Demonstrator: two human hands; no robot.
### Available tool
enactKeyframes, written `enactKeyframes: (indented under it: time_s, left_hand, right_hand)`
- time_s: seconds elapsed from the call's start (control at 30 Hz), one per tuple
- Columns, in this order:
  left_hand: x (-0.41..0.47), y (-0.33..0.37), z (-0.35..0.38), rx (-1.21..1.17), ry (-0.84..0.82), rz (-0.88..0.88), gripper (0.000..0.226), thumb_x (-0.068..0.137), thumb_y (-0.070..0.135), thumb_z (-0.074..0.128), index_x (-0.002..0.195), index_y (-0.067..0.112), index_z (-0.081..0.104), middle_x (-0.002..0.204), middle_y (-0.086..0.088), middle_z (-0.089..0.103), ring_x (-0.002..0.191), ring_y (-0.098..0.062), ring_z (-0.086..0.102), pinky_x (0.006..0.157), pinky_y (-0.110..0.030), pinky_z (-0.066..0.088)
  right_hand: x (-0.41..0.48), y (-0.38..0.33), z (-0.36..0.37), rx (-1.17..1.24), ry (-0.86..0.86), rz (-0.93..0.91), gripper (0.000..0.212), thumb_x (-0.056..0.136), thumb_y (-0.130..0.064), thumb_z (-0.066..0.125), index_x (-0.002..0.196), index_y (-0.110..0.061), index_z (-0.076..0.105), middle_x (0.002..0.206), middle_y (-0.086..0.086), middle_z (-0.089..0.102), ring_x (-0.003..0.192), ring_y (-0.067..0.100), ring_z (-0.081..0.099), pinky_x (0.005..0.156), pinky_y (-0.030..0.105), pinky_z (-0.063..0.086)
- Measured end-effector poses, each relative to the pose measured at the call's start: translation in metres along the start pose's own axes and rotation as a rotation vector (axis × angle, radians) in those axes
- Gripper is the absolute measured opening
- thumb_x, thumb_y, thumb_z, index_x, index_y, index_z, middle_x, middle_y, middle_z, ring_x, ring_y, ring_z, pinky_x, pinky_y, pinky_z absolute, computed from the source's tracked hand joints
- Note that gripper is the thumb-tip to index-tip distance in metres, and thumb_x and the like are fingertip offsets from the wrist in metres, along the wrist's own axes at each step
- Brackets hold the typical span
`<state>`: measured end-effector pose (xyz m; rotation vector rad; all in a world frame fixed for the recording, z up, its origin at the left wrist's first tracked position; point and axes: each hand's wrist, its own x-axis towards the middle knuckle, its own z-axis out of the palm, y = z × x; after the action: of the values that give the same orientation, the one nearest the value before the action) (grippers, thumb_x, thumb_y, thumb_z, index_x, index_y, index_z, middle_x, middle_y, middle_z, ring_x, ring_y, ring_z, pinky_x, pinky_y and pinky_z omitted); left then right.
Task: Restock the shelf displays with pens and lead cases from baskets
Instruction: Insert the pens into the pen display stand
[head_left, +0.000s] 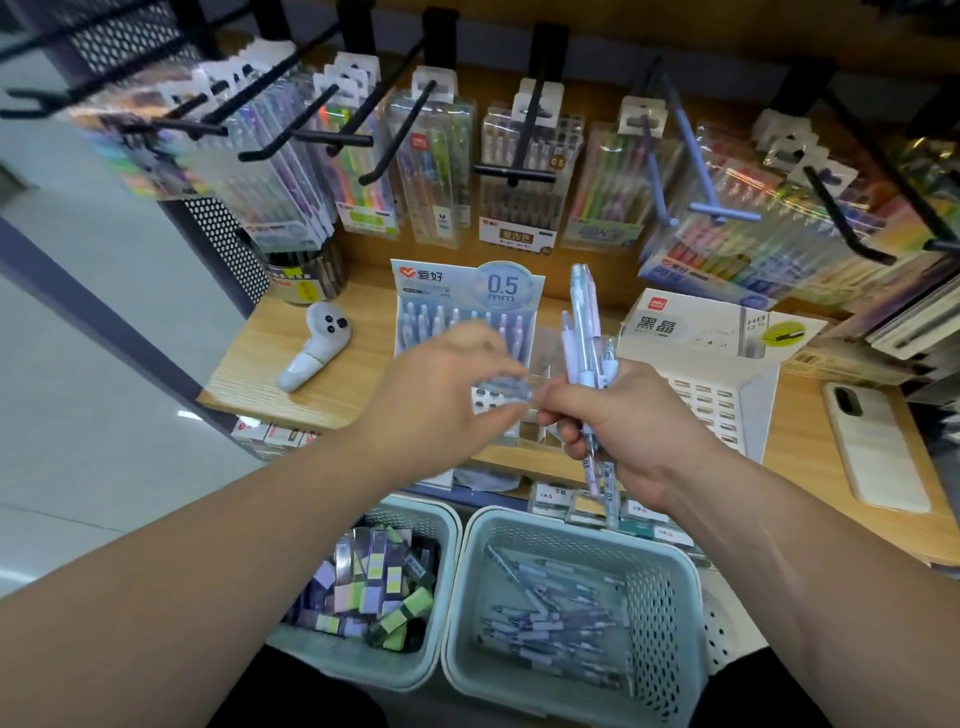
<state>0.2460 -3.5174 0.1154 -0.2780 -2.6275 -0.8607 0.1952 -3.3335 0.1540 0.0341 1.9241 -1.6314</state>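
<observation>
while the right hand (623, 421) clamps a bundle of pens (584, 332) upright as ready supply, the left hand (441, 395) pinches one blurred pen (501, 394) at the display box's (467, 291) near side, probably to slot it in.

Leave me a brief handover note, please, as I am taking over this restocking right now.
Left hand pinches a single pen, blurred, beside the bundle.
Right hand grips a bundle of pens upright, in front of the pen display.
Pen basket and lead-case basket sit below the shelf, both part full.
Done: pen display's back rows hold pens.
Left: fill its front holes, then move lead cases to the lead display.
</observation>
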Motion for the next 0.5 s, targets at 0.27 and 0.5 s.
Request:
enactKeyframes:
  time_s: [0.27, 0.5]
  left_hand:
    - [-0.003, -0.002, 0.0, -0.049, -0.069, 0.054, 0.018, 0.083, 0.022, 0.075, 0.101, 0.019, 0.079, 0.076, 0.008, 0.066, 0.064, 0.008, 0.049, 0.064, -0.01, 0.04]
    - [-0.002, -0.036, -0.02, 0.037, 0.079, -0.328, 0.019, 0.081, 0.008, 0.077, 0.1, 0.013, 0.076, 0.071, 0.011, 0.06, 0.063, 0.002, 0.054, 0.072, -0.035, 0.058]
  right_hand:
    - [0.004, 0.003, 0.01, -0.06, -0.068, 0.0, 0.013, 0.079, -0.005, 0.082, 0.075, -0.009, 0.07, 0.059, 0.002, 0.061, 0.052, 0.012, 0.05, 0.049, 0.025, 0.041]
    - [0.009, 0.0, 0.004, -0.043, -0.009, -0.009, 0.013, 0.081, -0.013, 0.082, 0.083, -0.009, 0.07, 0.068, 0.006, 0.067, 0.051, 0.011, 0.052, 0.048, 0.023, 0.044]
